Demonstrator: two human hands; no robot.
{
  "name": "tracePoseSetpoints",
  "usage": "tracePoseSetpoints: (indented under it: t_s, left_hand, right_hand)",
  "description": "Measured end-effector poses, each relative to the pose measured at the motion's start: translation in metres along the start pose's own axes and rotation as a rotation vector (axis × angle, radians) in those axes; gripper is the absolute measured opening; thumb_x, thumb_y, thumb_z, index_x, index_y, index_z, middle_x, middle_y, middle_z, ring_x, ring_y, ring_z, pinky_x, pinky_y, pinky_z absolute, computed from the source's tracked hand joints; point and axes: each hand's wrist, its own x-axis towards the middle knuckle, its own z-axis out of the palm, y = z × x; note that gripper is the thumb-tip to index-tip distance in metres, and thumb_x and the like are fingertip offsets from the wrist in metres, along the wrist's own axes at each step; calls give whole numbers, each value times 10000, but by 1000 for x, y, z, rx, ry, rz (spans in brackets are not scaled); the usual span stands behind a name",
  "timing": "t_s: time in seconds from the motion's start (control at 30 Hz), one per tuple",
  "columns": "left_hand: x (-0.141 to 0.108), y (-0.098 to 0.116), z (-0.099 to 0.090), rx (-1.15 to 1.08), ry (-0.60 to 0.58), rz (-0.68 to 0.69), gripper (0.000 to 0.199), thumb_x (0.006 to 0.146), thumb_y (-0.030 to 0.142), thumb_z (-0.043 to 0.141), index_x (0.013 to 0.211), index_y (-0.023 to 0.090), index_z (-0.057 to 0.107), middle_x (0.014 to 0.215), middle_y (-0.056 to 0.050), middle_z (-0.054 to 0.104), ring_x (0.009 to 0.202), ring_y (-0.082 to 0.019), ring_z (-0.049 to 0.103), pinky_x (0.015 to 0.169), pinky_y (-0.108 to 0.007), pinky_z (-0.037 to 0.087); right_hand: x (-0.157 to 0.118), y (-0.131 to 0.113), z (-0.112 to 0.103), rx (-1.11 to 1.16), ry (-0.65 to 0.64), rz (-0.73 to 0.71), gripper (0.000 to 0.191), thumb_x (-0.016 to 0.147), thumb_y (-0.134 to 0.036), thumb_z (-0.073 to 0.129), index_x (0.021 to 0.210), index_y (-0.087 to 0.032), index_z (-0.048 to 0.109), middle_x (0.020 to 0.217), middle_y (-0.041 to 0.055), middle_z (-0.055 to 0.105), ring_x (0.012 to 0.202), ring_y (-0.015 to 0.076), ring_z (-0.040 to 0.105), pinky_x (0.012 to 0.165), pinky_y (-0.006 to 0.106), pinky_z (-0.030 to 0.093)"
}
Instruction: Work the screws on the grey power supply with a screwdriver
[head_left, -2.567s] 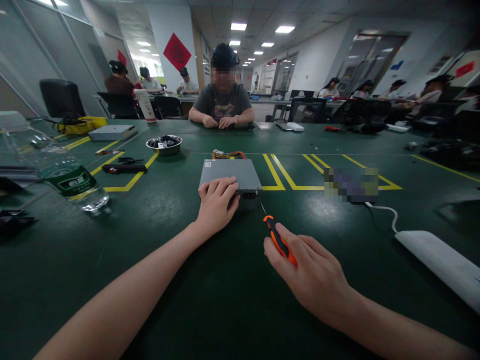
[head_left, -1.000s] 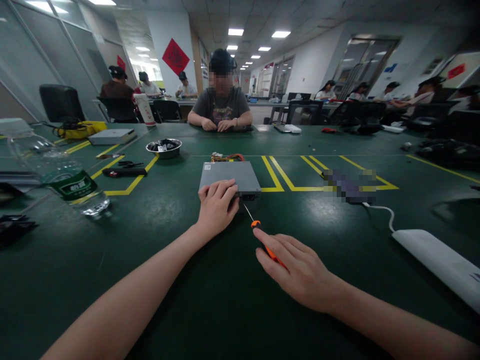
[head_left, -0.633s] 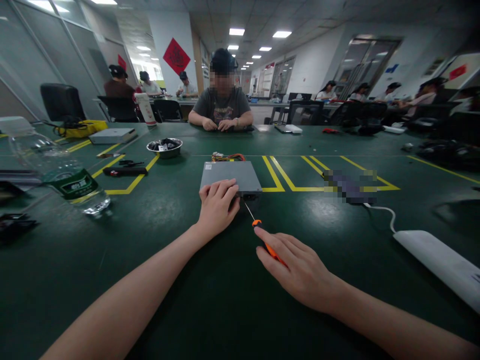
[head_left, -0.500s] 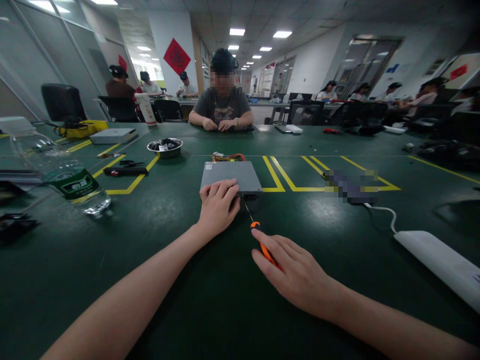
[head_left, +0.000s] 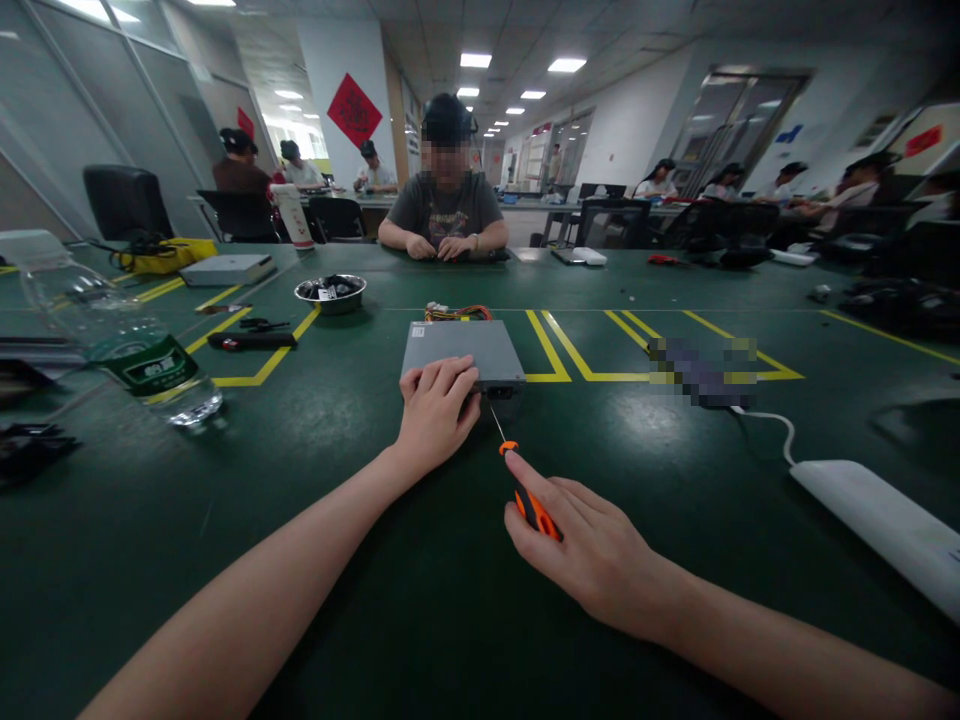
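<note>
A grey computer power supply (head_left: 461,345) lies flat on the green table, its bundle of coloured cables (head_left: 459,313) behind it. My left hand (head_left: 439,410) grips its near left part, fingers on the top and thumb at the front side. In my right hand (head_left: 581,535) is an orange and black screwdriver (head_left: 536,515), the fingers closed on its handle. Its thin shaft slants up and left to the front side of the power supply, close to the power socket (head_left: 499,393). Whether the tip sits in a screw is too small to tell.
A water bottle (head_left: 154,365) stands at the left, with a metal bowl (head_left: 330,305) of dark parts beyond it. On the right lie a blurred-out device (head_left: 694,375) and a white power strip (head_left: 870,515). A person (head_left: 444,195) sits across the table.
The screwdriver handle has turned a little in my right hand, and the fingers have shifted slightly on it. My left hand and the power supply stay in place.
</note>
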Motion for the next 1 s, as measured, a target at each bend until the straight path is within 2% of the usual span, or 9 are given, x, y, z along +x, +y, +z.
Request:
tracePoseSetpoints:
  t_s: [0.23,0.37,0.47,0.57,0.67,0.77,0.83,0.9,1.0]
  left_hand:
    - [0,0,1,6,-1,-1,227,845,231,473,1069,246,504,1224,-32,549,1135,-219,448,894,-421,242]
    - [0,0,0,0,2,0,224,845,234,476,1066,247,507,1223,-30,551,1134,-216,451,899,-419,242]
    - [0,0,0,-4,-3,0,226,845,231,474,1068,249,509,1224,-38,551,1133,-223,450,896,-422,242]
    - [0,0,0,0,-2,4,225,847,236,470,1069,246,507,1224,-39,551,1127,-224,455,894,-423,243]
    - [0,0,0,3,-4,6,227,845,236,473,1069,246,505,1224,-35,550,1122,-222,457,892,-422,243]
    - [0,0,0,-2,-4,3,233,844,233,474,1074,248,505,1226,-35,548,1125,-222,455,894,-422,244]
    - [0,0,0,-2,-4,2,232,846,234,471,1075,247,504,1229,-34,546,1130,-221,452,897,-423,244]
    - [-1,0,0,-2,-2,1,230,848,233,469,1074,247,505,1230,-34,545,1133,-221,449,902,-424,242]
    - [-1,0,0,-6,1,-3,230,849,233,470,1075,248,507,1228,-32,546,1133,-218,448,907,-422,243]
  right_hand:
    - [0,-2,7,6,-43,6,175,803,-66,461,947,-130,540,1204,275,498,917,225,608,790,372,494]
    - [-2,-1,8,74,-69,18,236,822,-103,447,1050,-103,509,1214,295,469,1029,272,564,811,401,486]
    - [-2,0,5,91,-83,-7,325,823,-96,428,1147,-104,462,1223,292,464,1085,281,533,794,381,495]
    - [-1,4,1,28,-16,-8,352,822,-92,451,1169,-148,464,1207,256,503,1014,243,577,779,351,496]
    - [-1,7,1,-28,60,39,247,823,-157,506,1070,-164,518,1173,227,536,965,226,589,773,353,489]
    - [-1,8,3,-16,71,81,200,834,-250,506,1008,-154,526,1112,212,554,961,229,571,742,356,494]
    - [-1,6,5,7,66,80,214,834,-249,476,1006,-131,525,1105,221,540,964,242,557,732,368,494]
    - [-1,5,6,29,51,45,225,816,-207,463,1012,-120,531,1128,226,525,960,249,546,737,378,488]
    - [0,5,8,40,30,-63,244,794,-141,482,1030,-158,545,1132,174,552,859,202,554,718,346,486]
